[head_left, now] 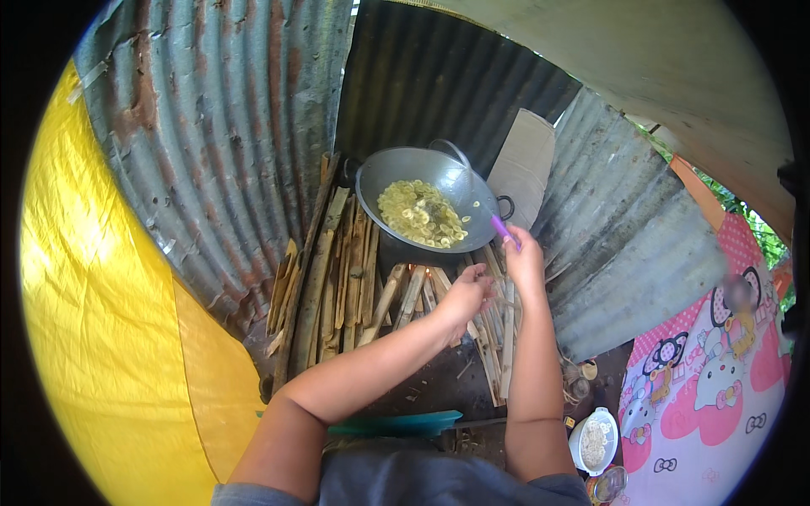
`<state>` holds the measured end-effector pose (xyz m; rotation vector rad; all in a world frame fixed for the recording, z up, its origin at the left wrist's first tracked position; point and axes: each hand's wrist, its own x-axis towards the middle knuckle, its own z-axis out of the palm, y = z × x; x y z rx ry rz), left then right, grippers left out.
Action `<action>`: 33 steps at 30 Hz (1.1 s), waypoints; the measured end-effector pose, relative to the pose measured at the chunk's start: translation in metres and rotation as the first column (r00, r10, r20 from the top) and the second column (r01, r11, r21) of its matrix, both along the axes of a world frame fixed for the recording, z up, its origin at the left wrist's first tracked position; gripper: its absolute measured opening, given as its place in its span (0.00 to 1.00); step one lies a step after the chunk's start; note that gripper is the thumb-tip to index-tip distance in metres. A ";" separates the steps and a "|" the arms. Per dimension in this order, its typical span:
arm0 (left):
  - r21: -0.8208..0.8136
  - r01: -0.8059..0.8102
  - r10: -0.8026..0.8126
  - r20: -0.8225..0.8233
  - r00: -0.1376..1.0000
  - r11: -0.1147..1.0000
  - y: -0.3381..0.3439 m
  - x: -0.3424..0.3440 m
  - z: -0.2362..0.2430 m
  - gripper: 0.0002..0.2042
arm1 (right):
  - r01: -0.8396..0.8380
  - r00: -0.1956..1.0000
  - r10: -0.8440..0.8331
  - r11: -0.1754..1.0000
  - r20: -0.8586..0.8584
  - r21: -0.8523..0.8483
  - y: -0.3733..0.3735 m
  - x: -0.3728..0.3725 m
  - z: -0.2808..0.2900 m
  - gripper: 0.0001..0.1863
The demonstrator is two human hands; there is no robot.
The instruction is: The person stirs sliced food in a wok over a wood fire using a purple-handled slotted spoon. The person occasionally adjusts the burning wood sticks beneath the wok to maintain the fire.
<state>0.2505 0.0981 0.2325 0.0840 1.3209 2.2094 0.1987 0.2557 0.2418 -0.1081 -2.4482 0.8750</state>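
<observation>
A wide grey metal wok (371, 198) with loop handles sits over a wood fire. Many thin, round yellow slices (413, 212), which look like banana, lie in the oil inside it. My right hand (525, 261) grips the purple handle (504, 229) of a utensil at the wok's right rim. The utensil's head is hard to make out against the grey metal. In front of the wok, above the firewood, my left hand (469, 293) is empty, its fingers loosely bent and apart.
Long split firewood (333, 287) lies left of and under the wok, with small flames (413, 268) below. Corrugated metal sheets (219, 126) and cardboard (521, 160) stand around. At lower right are a white tub (582, 443) of pale pieces and a jar (607, 485). Yellow tarp (93, 337) hangs left.
</observation>
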 end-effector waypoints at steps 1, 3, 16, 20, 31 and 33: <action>-0.008 0.001 -0.001 0.001 1.000 1.000 0.000 -0.002 0.000 0.26 | 0.052 0.999 -0.052 0.997 0.005 0.058 0.001 -0.008 -0.002 0.15; -0.024 0.002 -0.001 0.004 1.000 1.000 0.000 -0.006 -0.003 0.26 | 0.117 0.993 -0.115 0.985 -0.027 0.128 -0.001 -0.022 -0.010 0.14; -0.050 -0.001 0.001 0.004 1.000 0.999 0.003 -0.029 -0.022 0.26 | 0.073 0.997 -0.070 0.992 -0.025 0.104 -0.009 -0.012 -0.007 0.15; -0.048 0.026 -0.026 0.016 1.000 0.999 0.006 -0.026 -0.024 0.26 | 0.136 0.985 -0.147 0.982 0.085 0.132 -0.019 -0.004 -0.020 0.15; 0.118 0.104 -0.115 0.095 0.989 0.988 -0.030 0.007 -0.011 0.25 | -0.124 0.987 0.089 0.953 0.136 0.278 -0.062 0.110 0.060 0.14; 0.136 0.141 -0.159 0.129 0.979 0.981 -0.032 0.012 -0.008 0.24 | -0.093 0.975 0.025 0.949 0.221 0.302 -0.074 0.106 0.062 0.14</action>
